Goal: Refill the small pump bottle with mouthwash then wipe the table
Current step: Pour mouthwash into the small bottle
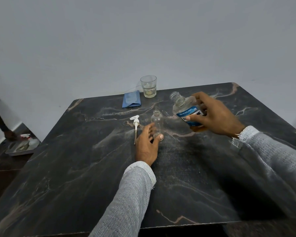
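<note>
Small pump bottle (156, 120): uncapped, upright, base pinched by left hand (148, 144). Mouthwash bottle (186, 110): open, tilted, gripped by right hand (215, 115), just beside.

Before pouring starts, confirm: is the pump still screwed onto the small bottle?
No: the pump lies flat on the table, beside the open small bottle.

A plain pale grey wall (143, 35) fills the upper half of the view, unmarked and evenly lit by soft, dim light. Against it stands a dark tabletop (75, 177) of black marble pattern with pale and rust-coloured veins and rounded corners. To the left, the floor (5, 170) is dark and glossy, meeting the wall at a pale skirting strip. A metal tray (22, 147) lies on that floor near the wall, with blurred items on it.
</note>
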Tool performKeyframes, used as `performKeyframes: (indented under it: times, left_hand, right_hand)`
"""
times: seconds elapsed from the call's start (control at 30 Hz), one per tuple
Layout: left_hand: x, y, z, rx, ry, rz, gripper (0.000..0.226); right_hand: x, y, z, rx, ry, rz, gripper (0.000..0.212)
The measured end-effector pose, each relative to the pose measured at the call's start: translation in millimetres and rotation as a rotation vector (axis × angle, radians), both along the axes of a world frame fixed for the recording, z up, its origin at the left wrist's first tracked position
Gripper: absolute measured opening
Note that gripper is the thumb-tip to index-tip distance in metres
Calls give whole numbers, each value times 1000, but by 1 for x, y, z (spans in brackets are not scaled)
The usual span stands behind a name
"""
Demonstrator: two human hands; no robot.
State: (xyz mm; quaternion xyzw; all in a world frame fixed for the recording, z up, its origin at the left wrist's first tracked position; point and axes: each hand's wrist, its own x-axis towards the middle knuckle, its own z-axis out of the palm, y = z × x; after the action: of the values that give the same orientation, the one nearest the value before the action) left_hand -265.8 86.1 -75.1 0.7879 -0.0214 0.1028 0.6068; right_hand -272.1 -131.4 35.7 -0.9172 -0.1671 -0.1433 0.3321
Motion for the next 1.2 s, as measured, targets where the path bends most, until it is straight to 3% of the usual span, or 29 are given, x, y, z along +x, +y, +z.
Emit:
performKeyframes:
  times: [0.57,1.2]
  left_hand:
    - [0,-1,-2,14,-18,7,52]
    - [-4,-1,1,25,-26,-28,48]
  right_hand:
    - [24,8,9,-323,-138,16,55]
    - [23,9,16,-434,-192,25,56]
